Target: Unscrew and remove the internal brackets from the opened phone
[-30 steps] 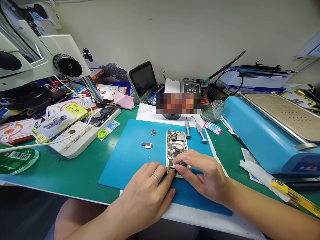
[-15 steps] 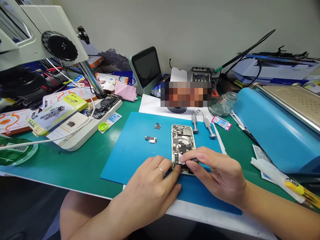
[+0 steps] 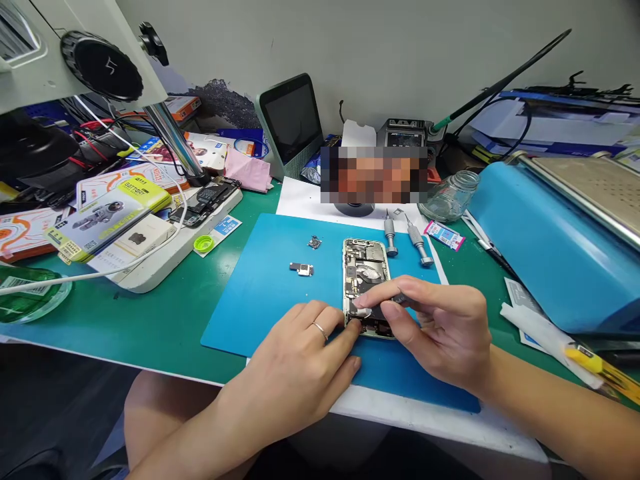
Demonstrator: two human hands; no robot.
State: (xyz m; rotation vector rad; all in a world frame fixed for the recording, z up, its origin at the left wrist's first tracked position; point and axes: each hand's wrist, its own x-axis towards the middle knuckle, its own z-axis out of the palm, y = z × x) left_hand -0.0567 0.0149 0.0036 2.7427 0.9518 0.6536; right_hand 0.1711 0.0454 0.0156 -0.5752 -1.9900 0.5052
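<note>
An opened smartphone (image 3: 367,270) lies on the blue mat (image 3: 260,287), its inner boards and parts bare. My left hand (image 3: 305,367), with a ring on one finger, holds the phone at its lower left edge, fingertips on the frame. Over the phone's lower part, my right hand (image 3: 440,327) pinches a small dark tool (image 3: 399,297) between thumb and fingers; most of it is hidden. The right index fingertip touches the phone's inside. Left of the phone lie a small metal-and-black phone part (image 3: 303,269) and a smaller grey part (image 3: 314,243).
Two grey screwdrivers (image 3: 389,233) lie beyond the phone. A glass jar (image 3: 453,195) and a blue machine (image 3: 545,247) stand to the right. Leftward are a microscope stand (image 3: 175,143), boxes (image 3: 110,217) and a green bottle (image 3: 30,293). A screen device (image 3: 293,127) stands behind.
My right index finger has shifted slightly up and left over the phone, and the dark tool is tilted differently. My left hand keeps its place at the phone's edge. The whole view has shifted slightly.
</note>
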